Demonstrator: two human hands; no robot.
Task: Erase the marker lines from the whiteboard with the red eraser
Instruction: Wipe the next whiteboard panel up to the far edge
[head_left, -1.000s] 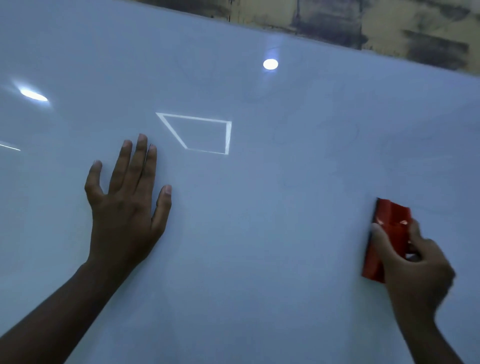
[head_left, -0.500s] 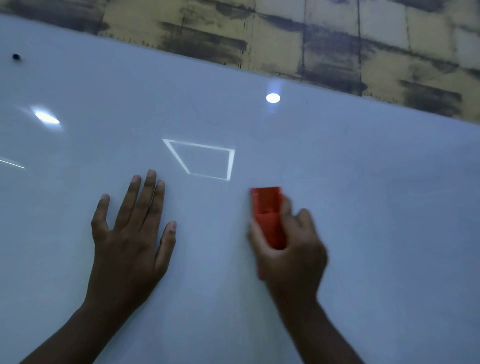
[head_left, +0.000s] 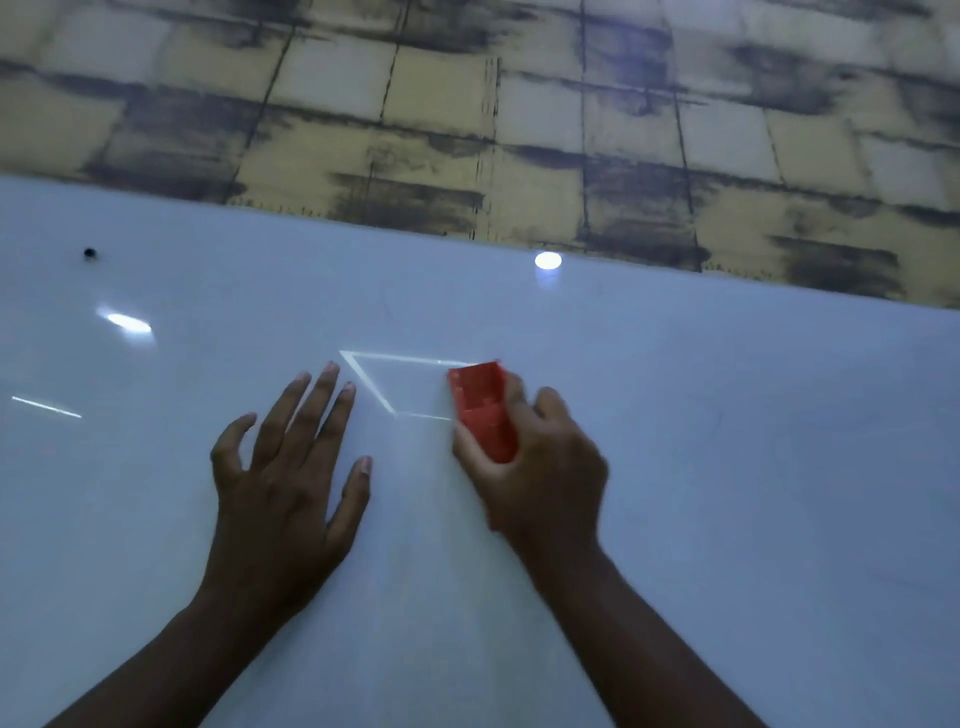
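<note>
- Red eraser (head_left: 483, 410) sits in the right hand (head_left: 540, 467), gripped along its lower half, with the thumb on its left side and the other fingers (head_left: 550, 405) wrapped over its right side.
- Its upper end sticks out past the fingers and lies against the whiteboard (head_left: 727, 467), tilted a little to the left.
- That upper end covers the right corner of a bright four-sided outline (head_left: 363, 376) on the board; whether this outline is marker or a reflection of light cannot be told.
- Right hand and eraser are slightly blurred, so the exact finger placement is hard to read.
- Left hand (head_left: 283, 483) lies flat on the board just left of the right hand, palm down, holding nothing, its fingers spread fairly wide and its thumb angled out toward the eraser.
- The longest fingertips (head_left: 328, 370) of that hand reach up close to the left corner of the outline, without clearly touching it.
- Both forearms run down to the bottom edge of the view.
- Farther left on the board lie a short bright streak (head_left: 47, 407) and an oval glare spot (head_left: 129, 323), and above them a small dark dot (head_left: 90, 253).
- A round glare spot (head_left: 547, 260) sits near the board's upper edge.
- Beyond that edge is a yellowish tiled surface (head_left: 467, 104) with dark smudges and dark grout lines.
- No dark marker lines can be made out on the open board around the hands.
</note>
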